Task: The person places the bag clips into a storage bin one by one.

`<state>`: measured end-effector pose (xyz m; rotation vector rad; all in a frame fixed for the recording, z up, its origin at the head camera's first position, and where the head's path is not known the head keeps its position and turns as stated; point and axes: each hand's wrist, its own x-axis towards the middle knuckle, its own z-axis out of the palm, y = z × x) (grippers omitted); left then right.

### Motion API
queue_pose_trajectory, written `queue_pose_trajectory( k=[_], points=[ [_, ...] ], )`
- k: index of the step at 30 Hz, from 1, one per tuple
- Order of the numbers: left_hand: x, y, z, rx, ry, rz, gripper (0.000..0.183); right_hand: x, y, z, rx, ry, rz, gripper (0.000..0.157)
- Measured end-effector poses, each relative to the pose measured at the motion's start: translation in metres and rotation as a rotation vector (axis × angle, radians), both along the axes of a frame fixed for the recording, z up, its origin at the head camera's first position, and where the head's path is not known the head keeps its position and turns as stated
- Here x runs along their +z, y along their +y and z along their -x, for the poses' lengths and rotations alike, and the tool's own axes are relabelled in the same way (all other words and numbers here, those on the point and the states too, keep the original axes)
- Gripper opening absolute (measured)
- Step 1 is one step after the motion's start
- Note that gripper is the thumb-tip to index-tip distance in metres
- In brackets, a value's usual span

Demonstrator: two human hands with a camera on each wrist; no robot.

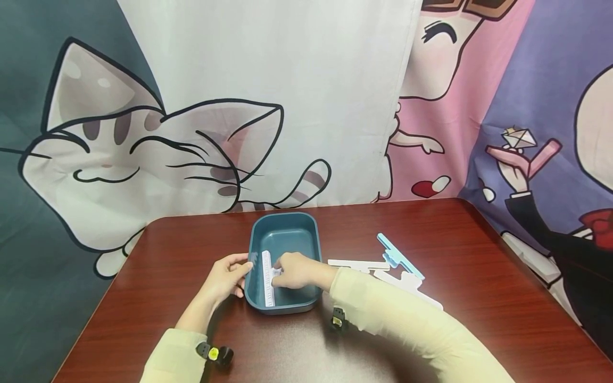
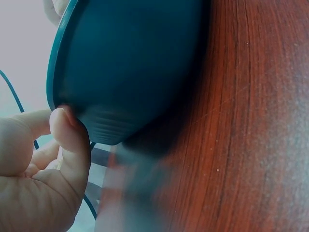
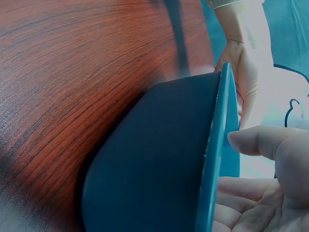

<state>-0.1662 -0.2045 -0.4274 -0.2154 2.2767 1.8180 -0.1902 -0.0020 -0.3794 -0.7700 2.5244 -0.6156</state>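
Clip (image 1: 267,276) w/in bin (image 1: 290,242), head cam only

Teal bin (image 1: 298,239): sits upright on the counter (image 1: 191,239), deep and open at the top, rounded at the corners, longer from near to far than from left to right, pinched at the left side of the rim by the left hand (image 1: 226,276). White clip (image 1: 268,282): runs near to far within the left half of the bin, long, narrow and straight-edged, faintly marked along its length, pinched by the right hand (image 1: 294,270) at the tab pointing right
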Motion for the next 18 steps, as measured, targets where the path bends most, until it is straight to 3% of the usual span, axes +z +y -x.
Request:
queue_pose_trajectory(
  k=[18],
  points=[
    [-0.0032,0.0005,0.0002,0.005,0.003,-0.024,0.044,-0.0007,0.0100,-0.0056,-0.006,0.040,0.154,0.042]
  ],
)
